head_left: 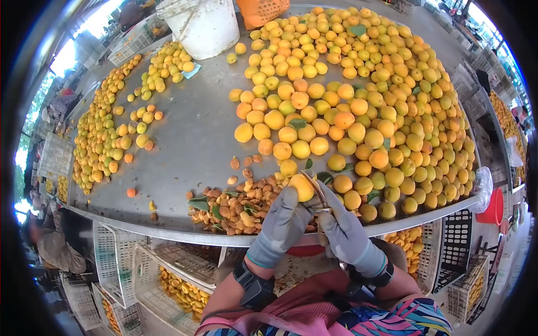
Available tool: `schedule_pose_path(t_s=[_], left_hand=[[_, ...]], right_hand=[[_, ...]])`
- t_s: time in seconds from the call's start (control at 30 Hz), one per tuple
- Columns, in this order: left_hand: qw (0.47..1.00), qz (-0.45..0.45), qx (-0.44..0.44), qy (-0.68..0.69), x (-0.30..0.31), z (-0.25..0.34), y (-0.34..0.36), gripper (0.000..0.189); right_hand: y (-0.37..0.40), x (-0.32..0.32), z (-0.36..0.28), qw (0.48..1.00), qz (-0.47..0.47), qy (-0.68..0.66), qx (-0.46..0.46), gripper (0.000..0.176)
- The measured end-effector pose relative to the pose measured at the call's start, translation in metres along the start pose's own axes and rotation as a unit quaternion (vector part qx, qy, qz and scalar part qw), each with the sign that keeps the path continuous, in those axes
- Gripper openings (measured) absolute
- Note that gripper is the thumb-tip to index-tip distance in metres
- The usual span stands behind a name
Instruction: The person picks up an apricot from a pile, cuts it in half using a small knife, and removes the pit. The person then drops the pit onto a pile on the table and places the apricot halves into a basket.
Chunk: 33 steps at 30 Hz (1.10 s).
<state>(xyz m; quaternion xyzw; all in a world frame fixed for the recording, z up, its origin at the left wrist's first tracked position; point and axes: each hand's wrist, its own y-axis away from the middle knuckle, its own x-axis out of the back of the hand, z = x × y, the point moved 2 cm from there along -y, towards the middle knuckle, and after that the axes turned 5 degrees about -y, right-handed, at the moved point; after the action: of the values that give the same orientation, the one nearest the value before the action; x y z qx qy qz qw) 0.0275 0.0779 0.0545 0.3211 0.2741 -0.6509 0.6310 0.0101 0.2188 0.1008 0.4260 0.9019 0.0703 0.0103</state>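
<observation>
My gloved left hand (280,221) has its fingers closed around a yellow apricot (301,188) above the near edge of the metal table (196,120). My gloved right hand (350,232) grips a thin metal tool (318,191) whose curved end lies against the apricot's right side. The tool's exact kind is hard to make out, since my fingers hide most of it. Just left of my hands lies a heap of brown apricot pits (232,204) mixed with green leaves. Many whole apricots (386,129) cover the right side of the table, some close beyond my fingertips.
A white bucket (204,28) and an orange bag (262,11) stand at the far edge. More apricots (103,131) lie along the table's left side. Below the near edge are plastic crates (148,283), with orange fruit pieces (182,294) inside. At right sits a red bucket (492,207).
</observation>
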Motion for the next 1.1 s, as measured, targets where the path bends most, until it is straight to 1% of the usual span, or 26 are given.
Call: schedule_pose_path(t_s=[0.03, 0.07, 0.13, 0.2, 0.23, 0.27, 0.3, 0.33, 0.37, 0.4, 0.43, 0.5, 0.57, 0.6, 0.67, 0.7, 0.73, 0.77, 0.83, 0.87, 0.9, 0.93, 0.97, 1.03, 1.07, 1.1], left_hand=[[1.0, 0.001, 0.001, 0.001, 0.001, -0.001, 0.001, 0.056], [1.0, 0.009, -0.006, -0.025, 0.004, -0.003, 0.001, 0.056], [0.999, 0.017, -0.011, -0.049, 0.004, -0.002, 0.002, 0.056], [0.995, 0.028, -0.039, -0.089, 0.003, 0.004, 0.004, 0.054], [0.995, 0.028, -0.035, -0.086, 0.005, 0.007, 0.005, 0.054], [0.974, 0.043, -0.033, -0.221, 0.008, 0.01, 0.006, 0.057], [0.935, 0.05, -0.029, -0.349, 0.01, 0.011, 0.007, 0.062], [0.94, 0.038, -0.02, -0.338, 0.008, 0.012, 0.008, 0.062], [0.951, 0.055, -0.024, -0.305, 0.006, 0.015, 0.009, 0.057], [0.959, 0.072, -0.027, -0.271, 0.004, 0.014, 0.008, 0.053], [0.963, 0.059, -0.018, -0.261, 0.0, 0.008, 0.006, 0.053], [0.985, 0.082, -0.069, -0.135, -0.003, 0.0, 0.003, 0.055], [0.989, 0.076, -0.044, -0.117, 0.005, -0.005, 0.003, 0.055], [0.991, 0.078, -0.024, -0.105, 0.006, -0.006, 0.003, 0.056], [0.991, 0.082, -0.015, -0.105, 0.003, -0.003, 0.004, 0.057], [0.987, 0.091, -0.025, -0.132, 0.001, -0.001, 0.004, 0.058], [0.982, 0.099, -0.035, -0.158, 0.0, 0.001, 0.004, 0.058], [0.982, 0.102, -0.036, -0.157, -0.002, 0.002, 0.004, 0.058], [0.981, 0.078, -0.059, -0.167, -0.007, 0.004, 0.003, 0.06], [0.981, 0.08, -0.058, -0.166, -0.007, 0.007, 0.004, 0.06], [0.967, 0.052, -0.059, -0.241, -0.007, 0.011, 0.005, 0.061], [0.947, 0.023, -0.058, -0.315, -0.007, 0.015, 0.005, 0.063], [0.948, 0.023, -0.056, -0.314, -0.006, 0.019, 0.006, 0.063], [0.935, 0.013, -0.027, -0.354, -0.006, 0.023, 0.006, 0.066], [0.935, 0.013, -0.026, -0.354, -0.004, 0.02, 0.006, 0.066], [0.945, 0.017, -0.041, -0.323, -0.001, 0.016, 0.007, 0.067]], right_hand=[[-0.001, 0.001, 0.0, 0.998, 0.008, 0.027, 0.05, 0.053], [0.0, 0.001, -0.002, 0.998, 0.008, 0.027, 0.049, 0.053], [0.001, 0.001, -0.006, 1.0, -0.006, -0.016, 0.001, 0.054], [0.0, 0.003, -0.005, 1.0, -0.008, -0.012, -0.003, 0.054], [-0.001, 0.004, -0.004, 1.0, -0.011, -0.008, -0.005, 0.055], [-0.003, 0.005, -0.001, 1.0, -0.006, -0.007, -0.01, 0.055], [-0.004, 0.006, 0.003, 1.0, -0.019, 0.014, -0.01, 0.056], [-0.004, 0.009, 0.005, 0.999, -0.027, 0.037, -0.014, 0.056], [-0.005, 0.011, -0.002, 0.999, -0.038, 0.023, -0.017, 0.056], [-0.008, 0.013, -0.001, 0.998, -0.035, 0.047, 0.022, 0.056], [-0.007, 0.013, 0.003, 0.998, -0.032, 0.044, 0.019, 0.057], [-0.008, 0.012, 0.01, 0.998, -0.022, 0.049, 0.016, 0.058], [-0.01, 0.008, 0.013, 0.987, 0.016, 0.085, 0.134, 0.06], [-0.01, 0.009, 0.017, 0.987, 0.016, 0.087, 0.132, 0.06], [-0.011, 0.011, 0.019, 0.977, 0.065, 0.094, 0.182, 0.061], [-0.01, 0.012, 0.017, 0.977, 0.062, 0.095, 0.181, 0.061], [-0.008, 0.014, 0.015, 0.979, 0.059, 0.124, 0.151, 0.062], [-0.007, 0.015, 0.013, 0.979, 0.057, 0.152, 0.12, 0.064], [-0.006, 0.016, 0.013, 0.98, 0.039, 0.159, 0.116, 0.065], [-0.005, 0.016, 0.013, 0.98, 0.025, 0.165, 0.112, 0.066], [-0.005, 0.019, 0.008, 0.98, 0.023, 0.165, 0.111, 0.066], [-0.005, 0.022, 0.001, 0.984, -0.006, 0.165, 0.074, 0.066], [-0.006, 0.023, -0.001, 0.985, -0.036, 0.164, 0.037, 0.066], [-0.006, 0.024, -0.001, 0.986, -0.04, 0.157, 0.028, 0.065], [-0.006, 0.024, -0.001, 0.988, -0.043, 0.149, 0.021, 0.065], [-0.006, 0.022, 0.0, 0.988, -0.044, 0.149, 0.021, 0.065]])
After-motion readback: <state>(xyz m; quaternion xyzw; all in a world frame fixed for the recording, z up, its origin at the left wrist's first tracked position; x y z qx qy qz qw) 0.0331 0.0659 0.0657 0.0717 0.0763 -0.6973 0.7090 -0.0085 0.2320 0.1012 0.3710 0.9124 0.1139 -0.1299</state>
